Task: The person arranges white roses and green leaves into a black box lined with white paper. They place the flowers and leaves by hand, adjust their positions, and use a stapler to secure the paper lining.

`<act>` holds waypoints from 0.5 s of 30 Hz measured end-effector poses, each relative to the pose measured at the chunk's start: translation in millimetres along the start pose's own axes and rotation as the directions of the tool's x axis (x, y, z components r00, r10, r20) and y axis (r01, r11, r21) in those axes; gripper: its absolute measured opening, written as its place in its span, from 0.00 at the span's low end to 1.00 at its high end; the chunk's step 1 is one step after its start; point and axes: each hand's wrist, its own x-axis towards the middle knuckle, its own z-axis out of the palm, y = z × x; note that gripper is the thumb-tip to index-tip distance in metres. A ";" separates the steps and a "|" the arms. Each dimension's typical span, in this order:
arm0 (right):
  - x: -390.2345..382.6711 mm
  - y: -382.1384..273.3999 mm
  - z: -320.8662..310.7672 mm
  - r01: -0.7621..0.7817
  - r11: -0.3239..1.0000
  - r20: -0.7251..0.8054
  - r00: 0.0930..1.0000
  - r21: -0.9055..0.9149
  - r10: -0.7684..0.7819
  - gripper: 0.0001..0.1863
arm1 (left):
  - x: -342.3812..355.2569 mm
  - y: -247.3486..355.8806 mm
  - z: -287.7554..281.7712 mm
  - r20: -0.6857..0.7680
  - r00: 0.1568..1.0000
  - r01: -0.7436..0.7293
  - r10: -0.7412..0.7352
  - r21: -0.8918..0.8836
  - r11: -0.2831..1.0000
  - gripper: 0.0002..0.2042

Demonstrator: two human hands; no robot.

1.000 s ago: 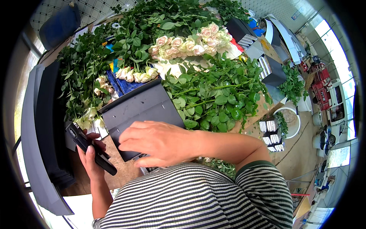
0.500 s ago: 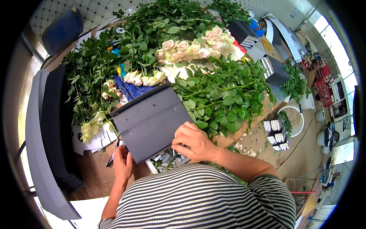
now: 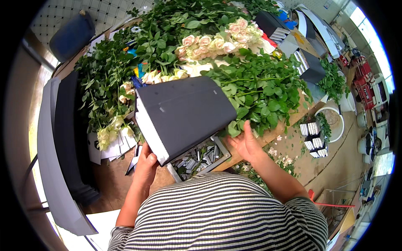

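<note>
Clasped by the left hand (image 3: 145,165) at the near left corner, a dark grey card box (image 3: 184,113), tilted, above the near middle of the worktable (image 3: 111,184). Thumb against the white side, remaining fingers partly hidden behind. On the dark top, a crease and two short pale marks like staples. Right hand (image 3: 248,144) spread and relaxed, just beside the near right corner of the box; contact with its underside impossible to tell. Hands apart, one to each side.

Partly under the box's near edge, a metal-rimmed tray (image 3: 227,150) full of small grey pieces (image 3: 197,163). At left, a tall curved stack of dark sheets (image 3: 69,138); between stack and box, pale roses (image 3: 106,137) over white cards (image 3: 124,144). Beyond the box, blush roses (image 3: 222,44); to the right, leafy stems (image 3: 268,90).

Among the far left stems, yellow and blue packaging (image 3: 140,69), any print too small to read. High at far right, a small pale sign (image 3: 328,4), equally unreadable. Past the table's right edge, dark packs with white contents (image 3: 313,142) beside a white bucket (image 3: 343,125); farther right, a red vehicle (image 3: 363,77), any lettering too blurred to make out.
</note>
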 end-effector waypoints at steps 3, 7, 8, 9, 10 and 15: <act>9.4 -17.8 31.0 -0.026 0.995 0.035 0.999 0.092 0.023 0.46 | -7.1 6.6 25.2 -0.041 0.997 -0.075 0.071 -0.095 0.993 0.57; 11.7 -33.8 46.5 0.004 0.984 -0.050 0.999 0.177 0.005 0.36 | -5.6 35.5 41.5 0.039 0.958 -0.285 0.283 0.193 0.939 0.51; 7.0 -43.0 51.7 0.011 0.982 -0.082 0.997 0.189 0.005 0.33 | -10.8 48.4 50.1 0.064 0.974 -0.224 0.219 0.085 0.971 0.49; -0.8 -53.5 58.7 0.029 0.979 -0.121 0.993 0.201 -0.005 0.30 | -15.6 62.3 59.5 0.109 0.981 -0.158 0.160 -0.026 0.987 0.47; -9.0 -63.5 66.9 0.027 0.980 -0.121 0.993 0.197 -0.003 0.25 | -13.9 65.3 63.0 0.116 0.978 -0.163 0.174 -0.097 0.982 0.45; -0.4 -86.1 26.5 0.104 0.974 0.133 0.982 0.199 -0.132 0.20 | -8.2 85.5 92.2 0.225 0.940 -0.179 0.256 -0.312 0.933 0.44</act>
